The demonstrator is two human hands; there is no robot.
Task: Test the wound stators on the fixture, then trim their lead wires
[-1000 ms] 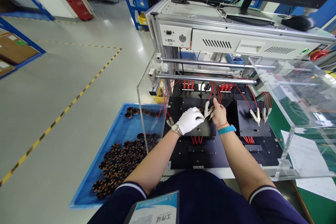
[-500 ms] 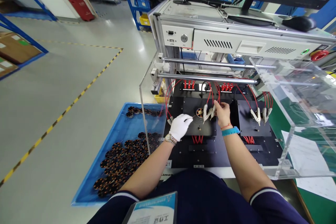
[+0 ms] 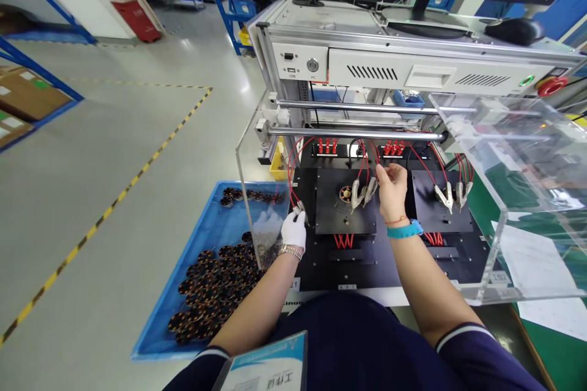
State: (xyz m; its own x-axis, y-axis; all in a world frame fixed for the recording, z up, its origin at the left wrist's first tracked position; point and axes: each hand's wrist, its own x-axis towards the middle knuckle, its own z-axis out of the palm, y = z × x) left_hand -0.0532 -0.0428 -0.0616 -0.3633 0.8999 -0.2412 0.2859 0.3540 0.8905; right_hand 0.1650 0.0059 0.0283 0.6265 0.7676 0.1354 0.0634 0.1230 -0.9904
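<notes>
White-gloved on the left hand [image 3: 293, 231], fingers narrow, appears to pinch a grey clip [image 3: 300, 204] just left of the black plate [image 3: 330, 215]. With the right hand [image 3: 393, 192], curls fingers near the paired clips [image 3: 357, 195] on the plate's right side; cannot tell whether holding one. Has the wound ring [image 3: 345, 194] lying on the plate. Seems mid-step in handling clips; probably calls next for a firm squeeze, aimed carefully.

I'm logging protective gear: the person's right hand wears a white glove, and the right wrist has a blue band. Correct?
Not quite: the head view shows the white glove on the left hand; the right hand is ungloved. The blue band is where you say.
</notes>
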